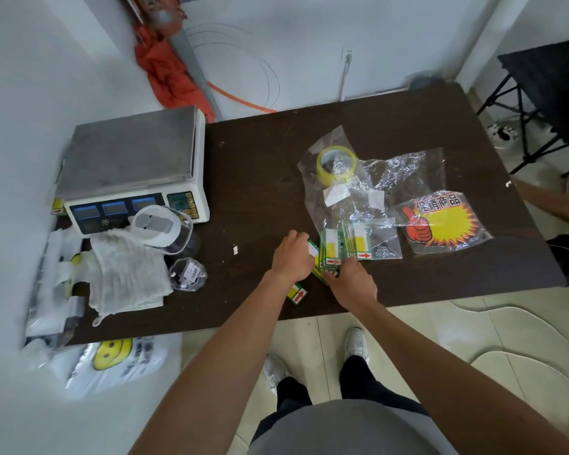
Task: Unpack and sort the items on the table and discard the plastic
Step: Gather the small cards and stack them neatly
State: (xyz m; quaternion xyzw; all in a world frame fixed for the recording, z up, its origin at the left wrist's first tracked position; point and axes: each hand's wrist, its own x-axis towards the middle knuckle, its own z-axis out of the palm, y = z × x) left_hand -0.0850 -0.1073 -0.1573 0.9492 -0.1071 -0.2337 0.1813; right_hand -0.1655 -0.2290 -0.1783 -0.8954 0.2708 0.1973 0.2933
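A stack of green, white and yellow price cards [329, 254] with red arrows lies near the front edge of the dark table [260, 165]. My left hand [291, 256] grips the stack's left side. From the front, my right hand [353, 279] pinches the same cards. One loose card [297, 293] sits under my left wrist. More cards remain in a clear plastic bag [372, 244] just right of the stack. A yellow tape roll [335, 164] lies inside another clear bag [329, 192]. A bagged yellow starburst sign [440, 223] with a red thumb lies at the right.
A white weighing scale [132, 169] stands at the table's left. In front of it are a white jar [158, 228], a folded cloth [125, 274], a small bagged item [188, 274] and white bags [60, 277]. A smiley-face bag [112, 359] hangs below the table's front edge. A black folding chair [539, 93] stands at back right.
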